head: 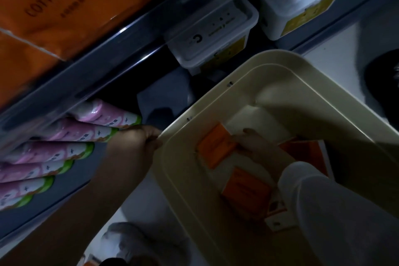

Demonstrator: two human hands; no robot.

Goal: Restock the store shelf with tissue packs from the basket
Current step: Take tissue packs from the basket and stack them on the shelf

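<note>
- Orange film wraps the tissue pack, which lies askew on a white layer near the far left corner of the basket. The step in hand looks to be lifting it out.
- Bent fingers of the right hand sit over the pack's right end in what reads as a grip. The dim light hides the thumb.
- To do it well, I would take the pack across its short sides with the thumb underneath. Lift it straight up until it clears the rim, and squeeze lightly, since a soft pack likely dents.
- The pack is flat and rectangular with slightly puffed edges. Dark print runs along its face, too blurred to read.
- A second orange pack lies just beside it toward the near side. A third shows by the right wall, partly behind the white sleeve.
- The basket is cream plastic with rounded corners and a stepped rim.
- Curled fingers of the left hand grip the rim at the left corner, which should steady the basket during the lift.
- Past the basket's far edge runs the dark shelf.
- Large orange packs printed COTTON TISSUE stand on the upper level, probably where this stock belongs.
- Pink packs line the lower level beside the left hand, and white tubs sit farther along.
</note>
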